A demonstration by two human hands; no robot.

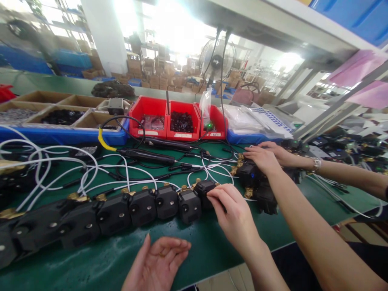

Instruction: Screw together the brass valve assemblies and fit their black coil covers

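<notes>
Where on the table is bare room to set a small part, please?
The widest bare patch of green tabletop lies before the row of black units, left of the left hand. A smaller one lies between that hand and the right hand. Crowded: behind the row, with white cables and black tools; at right, with a co-worker's hands.

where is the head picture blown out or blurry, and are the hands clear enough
Head view: glare from the windows bleaches the top middle; head view: the far-left fan is smeared; head view: the left hand and right hand look fairly clear; head view: pale reflections streak the green tabletop.
</notes>
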